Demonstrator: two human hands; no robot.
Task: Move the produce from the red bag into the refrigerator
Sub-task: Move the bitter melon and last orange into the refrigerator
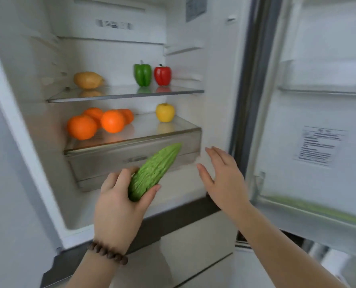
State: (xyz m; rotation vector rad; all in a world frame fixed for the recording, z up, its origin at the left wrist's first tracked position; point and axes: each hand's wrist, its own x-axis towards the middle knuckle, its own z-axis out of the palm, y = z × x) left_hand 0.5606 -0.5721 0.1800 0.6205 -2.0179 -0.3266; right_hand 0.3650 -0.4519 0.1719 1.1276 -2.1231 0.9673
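My left hand [119,202] grips the lower end of a green bitter gourd [154,172], which points up and right toward the clear drawer [102,165] of the open refrigerator. My right hand [223,179] is held up with straight fingers in front of the fridge's right inner wall, holding nothing. On the upper glass shelf [119,94] lie a potato [88,80], a green pepper [142,75] and a red pepper [162,75]. Several oranges [98,123] and a yellow apple [165,112] sit on the lower shelf. The red bag is out of view.
The fridge door [318,121] stands open at the right, with its shelves and a label on its inner face. Below the open compartment are the closed lower drawer fronts [193,246]. A pale wall runs down the left side.
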